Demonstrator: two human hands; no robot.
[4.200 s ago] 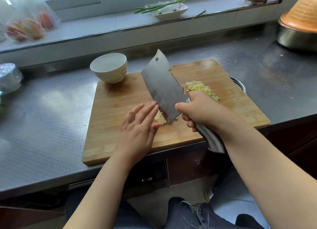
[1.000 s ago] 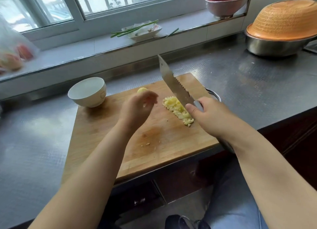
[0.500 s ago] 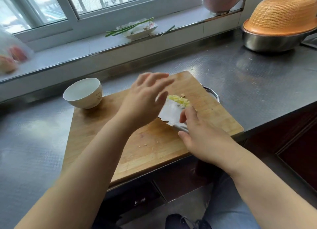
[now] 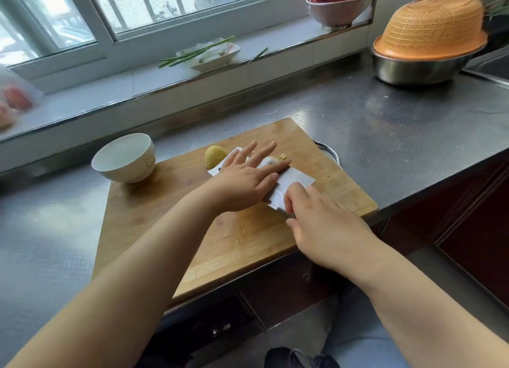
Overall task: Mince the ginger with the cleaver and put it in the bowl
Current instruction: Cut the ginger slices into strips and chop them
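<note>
the cleaver point(image 4: 296, 179) lies flat on the wooden cutting board point(image 4: 165, 219), its long axis going from the near right, where the handle is, toward the far left, where the blade corner shows beyond the fingers. the right hand point(image 4: 322, 219) is closed around the handle at the near end of the blade. the left hand point(image 4: 245, 179) is spread flat, palm down, on the broad side of the blade, fingers pointing to the far right. a few minced ginger bits point(image 4: 282, 156) show just past the fingertips; the rest of the pile is hidden under the hand and blade. a whole ginger piece point(image 4: 214, 155) sits just beside the blade's far left corner. the white bowl point(image 4: 125, 158) stands at the far left corner of the board, well apart from the blade, with bare board between them. to the right and behind the board is steel counter point(image 4: 385, 125).
</note>
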